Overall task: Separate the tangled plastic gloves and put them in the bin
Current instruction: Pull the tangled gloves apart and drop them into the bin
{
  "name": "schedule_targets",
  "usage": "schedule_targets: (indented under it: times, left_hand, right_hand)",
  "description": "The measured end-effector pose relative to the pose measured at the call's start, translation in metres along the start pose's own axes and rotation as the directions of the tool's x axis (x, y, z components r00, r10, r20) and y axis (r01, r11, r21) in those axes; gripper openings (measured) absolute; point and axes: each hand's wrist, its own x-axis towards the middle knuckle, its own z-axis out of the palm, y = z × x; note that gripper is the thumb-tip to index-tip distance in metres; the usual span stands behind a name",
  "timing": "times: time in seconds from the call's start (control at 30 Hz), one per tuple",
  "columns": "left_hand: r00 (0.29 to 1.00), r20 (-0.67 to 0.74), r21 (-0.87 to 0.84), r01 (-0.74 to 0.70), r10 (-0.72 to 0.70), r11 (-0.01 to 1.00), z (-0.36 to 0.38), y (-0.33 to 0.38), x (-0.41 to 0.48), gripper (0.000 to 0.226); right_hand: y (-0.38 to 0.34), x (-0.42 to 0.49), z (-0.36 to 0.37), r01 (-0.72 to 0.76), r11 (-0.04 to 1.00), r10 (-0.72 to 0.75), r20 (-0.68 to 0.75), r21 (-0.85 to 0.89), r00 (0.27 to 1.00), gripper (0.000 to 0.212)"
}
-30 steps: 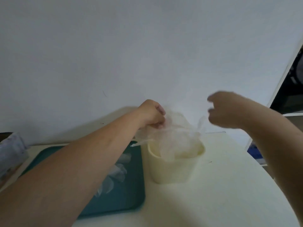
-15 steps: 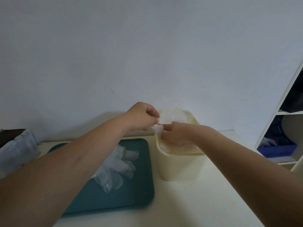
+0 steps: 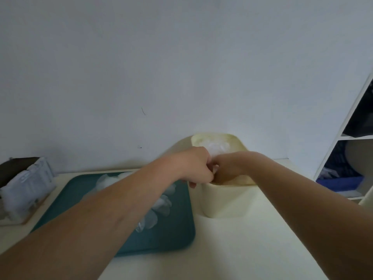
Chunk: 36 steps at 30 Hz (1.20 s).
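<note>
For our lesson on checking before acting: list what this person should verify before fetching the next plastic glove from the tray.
1. Cream bin upright on the table: ok.
2. Gloves in bin lie inside the rim: ok.
3. Left hand free of plastic: cannot tell.
4. Right hand free of plastic: cannot tell.
5. Gloves on the teal tray remain to sort: ok.
</note>
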Motion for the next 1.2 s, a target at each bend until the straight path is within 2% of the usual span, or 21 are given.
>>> schedule_targets:
  times: [0.07, 0.13, 0.23, 0.3, 0.37, 0.43, 0.5, 0.63, 0.77, 0.87, 0.93, 1.0, 1.1, 1.2]
  left_hand:
    - [0.999, 0.042, 0.056, 0.029, -0.032, 0.998, -0.002, 0.008, -0.001, 0.021]
    - [0.995, 0.069, 0.099, 0.064, -0.072, 0.993, -0.004, 0.014, -0.003, 0.023]
    - [0.998, 0.026, 0.095, 0.054, -0.057, 0.994, -0.005, 0.015, -0.010, 0.025]
    - [0.991, -0.135, -0.032, -0.014, 0.010, 0.999, -0.010, 0.006, -0.019, 0.022]
    - [0.944, -0.328, -0.185, -0.112, 0.046, 0.976, -0.017, -0.008, -0.033, 0.017]
    - [0.871, -0.491, -0.276, -0.147, -0.007, 0.950, -0.023, -0.031, -0.053, 0.016]
    - [0.823, -0.565, -0.312, -0.141, -0.064, 0.940, -0.024, -0.057, -0.070, 0.018]
    - [0.851, -0.482, -0.367, 0.023, -0.211, 0.930, -0.007, -0.129, -0.099, 0.022]
    - [0.787, -0.497, -0.291, 0.245, -0.365, 0.925, 0.017, -0.194, -0.110, 0.014]
    - [0.770, -0.471, -0.222, 0.367, -0.429, 0.903, 0.030, -0.231, -0.114, 0.022]
    - [0.765, -0.468, -0.217, 0.386, -0.442, 0.897, 0.035, -0.245, -0.113, 0.023]
    - [0.760, -0.452, -0.299, 0.365, -0.467, 0.882, 0.039, -0.253, -0.108, 0.028]
    - [0.737, -0.438, -0.563, 0.220, -0.514, 0.797, 0.042, -0.254, -0.104, 0.024]
    - [0.708, -0.485, -0.663, 0.085, -0.513, 0.744, 0.037, -0.253, -0.106, 0.019]
  right_hand:
    - [0.007, -0.020, -0.010, -0.036, 0.976, 0.044, -0.033, 0.217, 0.999, 0.068]
    - [0.009, -0.035, -0.018, -0.022, 0.934, 0.055, -0.081, 0.357, 0.995, 0.065]
    - [-0.001, -0.051, -0.022, 0.081, 0.928, 0.055, -0.349, 0.364, 0.936, 0.053]
    - [-0.017, -0.055, -0.019, 0.123, 0.957, 0.039, -0.533, 0.264, 0.845, 0.043]
    - [-0.038, -0.057, -0.016, 0.180, 0.960, 0.007, -0.663, 0.214, 0.749, 0.034]
    - [-0.068, -0.053, -0.009, 0.299, 0.931, -0.050, -0.740, 0.209, 0.670, 0.035]
    - [-0.096, -0.045, -0.001, 0.413, 0.879, -0.096, -0.759, 0.240, 0.644, 0.033]
    - [-0.151, -0.008, 0.034, 0.548, 0.750, -0.199, -0.663, 0.371, 0.721, 0.032]
    - [-0.165, 0.035, 0.071, 0.472, 0.743, -0.152, -0.568, 0.474, 0.809, 0.041]
    - [-0.166, 0.063, 0.080, 0.385, 0.778, -0.099, -0.509, 0.496, 0.855, 0.040]
    - [-0.166, 0.075, 0.083, 0.326, 0.808, -0.083, -0.454, 0.490, 0.887, 0.043]
    - [-0.164, 0.085, 0.085, 0.290, 0.843, -0.072, -0.439, 0.453, 0.895, 0.045]
    - [-0.162, 0.092, 0.088, 0.248, 0.867, -0.042, -0.432, 0.433, 0.901, 0.054]
    - [-0.158, 0.093, 0.086, 0.206, 0.911, -0.038, -0.425, 0.357, 0.904, 0.062]
